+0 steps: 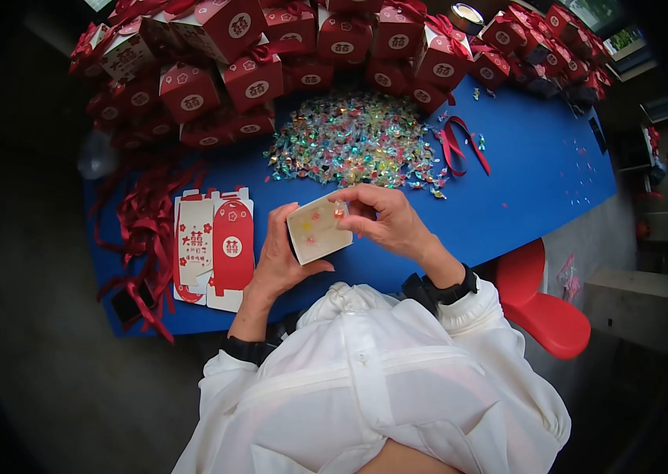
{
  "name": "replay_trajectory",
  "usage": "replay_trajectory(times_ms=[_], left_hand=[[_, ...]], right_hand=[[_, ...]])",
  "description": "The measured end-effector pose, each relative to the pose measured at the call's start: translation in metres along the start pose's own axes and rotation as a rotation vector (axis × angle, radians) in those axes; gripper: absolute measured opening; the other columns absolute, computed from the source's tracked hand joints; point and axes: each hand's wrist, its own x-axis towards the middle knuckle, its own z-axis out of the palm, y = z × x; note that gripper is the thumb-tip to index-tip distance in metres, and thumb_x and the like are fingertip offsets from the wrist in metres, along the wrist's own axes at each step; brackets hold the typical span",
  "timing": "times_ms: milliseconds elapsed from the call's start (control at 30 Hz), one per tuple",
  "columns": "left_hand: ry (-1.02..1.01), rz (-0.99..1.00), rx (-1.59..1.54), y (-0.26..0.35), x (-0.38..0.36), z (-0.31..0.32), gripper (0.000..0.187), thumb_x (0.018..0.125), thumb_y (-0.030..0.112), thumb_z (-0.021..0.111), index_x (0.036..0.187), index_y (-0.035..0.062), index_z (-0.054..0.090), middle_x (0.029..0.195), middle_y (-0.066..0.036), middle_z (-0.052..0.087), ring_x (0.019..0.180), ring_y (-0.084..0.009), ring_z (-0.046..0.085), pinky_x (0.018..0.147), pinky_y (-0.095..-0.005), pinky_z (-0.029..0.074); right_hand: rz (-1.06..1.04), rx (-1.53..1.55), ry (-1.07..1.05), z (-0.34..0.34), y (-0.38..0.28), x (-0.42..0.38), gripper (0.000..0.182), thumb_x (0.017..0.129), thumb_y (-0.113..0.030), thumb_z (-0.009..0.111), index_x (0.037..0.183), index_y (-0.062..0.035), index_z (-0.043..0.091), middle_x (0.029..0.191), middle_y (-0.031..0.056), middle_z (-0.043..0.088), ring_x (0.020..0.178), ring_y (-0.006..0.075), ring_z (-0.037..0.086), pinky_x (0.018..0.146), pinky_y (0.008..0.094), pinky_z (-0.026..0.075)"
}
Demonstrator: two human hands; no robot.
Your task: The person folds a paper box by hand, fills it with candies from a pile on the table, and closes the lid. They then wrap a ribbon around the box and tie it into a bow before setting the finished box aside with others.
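My left hand [277, 254] grips a small open gift box [320, 242] from its left side and tilts its mouth toward me. A few red and yellow wrapped candies show inside against the pale lining. Over the box's upper right edge, my right hand [385, 220] pinches a small reddish wrapped candy [339, 212] between thumb and fingers. Just beyond both hands lies a big heap of shiny wrapped candies [358, 142]. Left of my left hand are flat, unfolded red-and-white box blanks [213, 245] with printed flowers and characters.
Finished red gift boxes [251, 79] with ribbons are stacked along the back of the blue table [523, 158]. Loose dark red ribbons [144, 217] hang over the left edge, and one ribbon [452, 146] lies right of the candies. A red chair [543, 304] stands at the right.
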Motion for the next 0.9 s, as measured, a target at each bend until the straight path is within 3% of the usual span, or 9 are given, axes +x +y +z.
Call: replay_trajectory(times_ms=[100, 133, 267, 400, 600, 700, 767, 800, 900], left_hand=[[-0.001, 0.029, 0.062, -0.001, -0.001, -0.004, 0.11, 0.047, 0.031, 0.092, 0.134, 0.0054, 0.029, 0.126, -0.017, 0.04, 0.118, -0.0355, 0.044, 0.099, -0.0423, 0.04], [0.002, 0.011, 0.052, -0.001, -0.002, -0.003, 0.111, 0.047, 0.031, 0.092, 0.134, 0.0054, 0.029, 0.127, -0.017, 0.04, 0.118, -0.0354, 0.044, 0.098, -0.0423, 0.041], [-0.001, -0.022, 0.025, -0.002, -0.003, -0.004, 0.111, 0.047, 0.031, 0.093, 0.134, 0.0055, 0.029, 0.128, -0.016, 0.039, 0.118, -0.0355, 0.044, 0.098, -0.0423, 0.042], [-0.016, -0.038, 0.024, -0.007, -0.003, -0.005, 0.111, 0.05, 0.032, 0.093, 0.136, 0.0079, 0.027, 0.131, -0.014, 0.036, 0.122, -0.0305, 0.044, 0.102, -0.0391, 0.039], [-0.031, -0.034, 0.045, -0.012, 0.003, -0.007, 0.112, 0.05, 0.031, 0.093, 0.137, 0.0067, 0.027, 0.132, -0.013, 0.037, 0.121, -0.0301, 0.045, 0.101, -0.038, 0.039], [-0.035, -0.017, 0.057, -0.014, 0.009, -0.008, 0.112, 0.05, 0.031, 0.093, 0.137, 0.0063, 0.027, 0.132, -0.012, 0.037, 0.121, -0.0295, 0.046, 0.101, -0.0376, 0.039], [-0.014, 0.01, 0.062, -0.016, 0.013, -0.009, 0.112, 0.05, 0.031, 0.093, 0.136, 0.0063, 0.027, 0.131, -0.011, 0.039, 0.121, -0.029, 0.046, 0.101, -0.0376, 0.039], [-0.014, 0.008, 0.062, -0.017, 0.014, -0.009, 0.112, 0.05, 0.031, 0.093, 0.136, 0.0063, 0.027, 0.131, -0.011, 0.039, 0.121, -0.029, 0.046, 0.101, -0.0376, 0.039], [-0.023, 0.015, 0.046, -0.018, 0.02, -0.01, 0.11, 0.05, 0.028, 0.093, 0.136, 0.0064, 0.027, 0.131, -0.011, 0.04, 0.121, -0.0285, 0.046, 0.102, -0.0374, 0.039]], right_hand=[[0.128, -0.008, 0.189, -0.002, 0.036, 0.01, 0.017, 0.084, -0.014, 0.069, 0.095, -0.0024, 0.066, 0.074, 0.0053, 0.061, 0.064, 0.0096, 0.055, 0.058, 0.0247, 0.045], [0.123, -0.198, 0.209, -0.007, 0.061, 0.012, 0.016, 0.083, -0.013, 0.068, 0.097, -0.0058, 0.066, 0.082, 0.0076, 0.061, 0.068, 0.0174, 0.06, 0.061, 0.0304, 0.049], [-0.03, -0.731, 0.071, -0.001, 0.098, 0.0, 0.026, 0.079, -0.011, 0.068, 0.103, -0.0141, 0.061, 0.09, 0.0101, 0.054, 0.08, 0.0326, 0.061, 0.065, 0.0429, 0.051], [0.075, -0.81, 0.078, 0.001, 0.1, 0.001, 0.022, 0.078, -0.011, 0.069, 0.098, -0.0118, 0.059, 0.09, 0.011, 0.054, 0.084, 0.0319, 0.06, 0.068, 0.0411, 0.051], [-0.059, -0.852, 0.114, -0.006, 0.106, -0.002, 0.02, 0.077, -0.01, 0.069, 0.092, -0.0065, 0.057, 0.087, 0.0131, 0.054, 0.079, 0.0335, 0.06, 0.064, 0.043, 0.05], [-0.036, -0.684, 0.07, -0.014, 0.104, 0.004, 0.021, 0.079, -0.009, 0.069, 0.096, -0.0042, 0.058, 0.085, 0.0105, 0.057, 0.071, 0.0259, 0.061, 0.061, 0.0369, 0.049], [0.233, -0.233, 0.159, -0.017, 0.07, 0.015, 0.022, 0.082, -0.01, 0.068, 0.101, -0.0023, 0.06, 0.084, 0.0055, 0.061, 0.067, 0.0119, 0.058, 0.061, 0.0272, 0.047], [0.188, -0.069, 0.207, -0.018, 0.064, 0.02, 0.023, 0.085, -0.014, 0.069, 0.103, -0.0018, 0.062, 0.083, 0.0014, 0.062, 0.066, 0.003, 0.052, 0.061, 0.0212, 0.045], [0.003, 0.254, 0.176, -0.009, 0.022, 0.028, 0.02, 0.086, -0.014, 0.068, 0.101, -0.0009, 0.063, 0.084, 0.0004, 0.061, 0.067, 0.0024, 0.051, 0.06, 0.0205, 0.044]])
